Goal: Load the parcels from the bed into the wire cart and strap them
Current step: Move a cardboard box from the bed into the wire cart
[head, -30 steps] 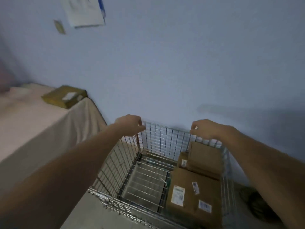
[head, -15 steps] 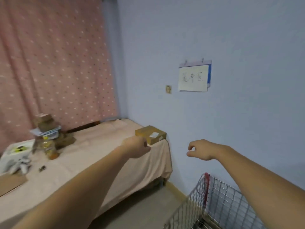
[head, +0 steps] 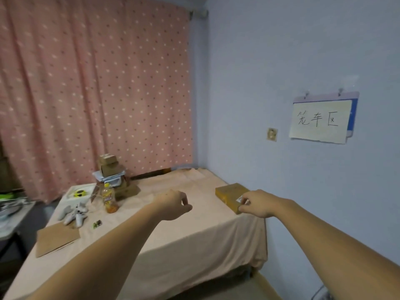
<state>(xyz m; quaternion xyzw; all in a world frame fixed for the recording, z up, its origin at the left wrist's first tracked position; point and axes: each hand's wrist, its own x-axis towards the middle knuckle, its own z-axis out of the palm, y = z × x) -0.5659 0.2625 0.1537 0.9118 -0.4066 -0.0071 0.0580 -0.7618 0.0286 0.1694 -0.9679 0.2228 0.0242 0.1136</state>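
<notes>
Head view looks down over a bed [head: 194, 234] covered in a beige sheet, with both bare arms stretched out above it. One brown parcel [head: 230, 192] lies flat at the bed's far right corner, close to the blue wall. The right hand [head: 256, 203] reaches its near end, fingers loosely curled at the parcel's edge by a small label; whether they touch it cannot be told. The left hand [head: 173, 204] hovers over the sheet, fingers loosely curled, holding nothing. Farther left, a stack of small boxes [head: 110, 172] stands near the pink curtain [head: 97, 83], with a drink bottle [head: 109, 198] just in front.
</notes>
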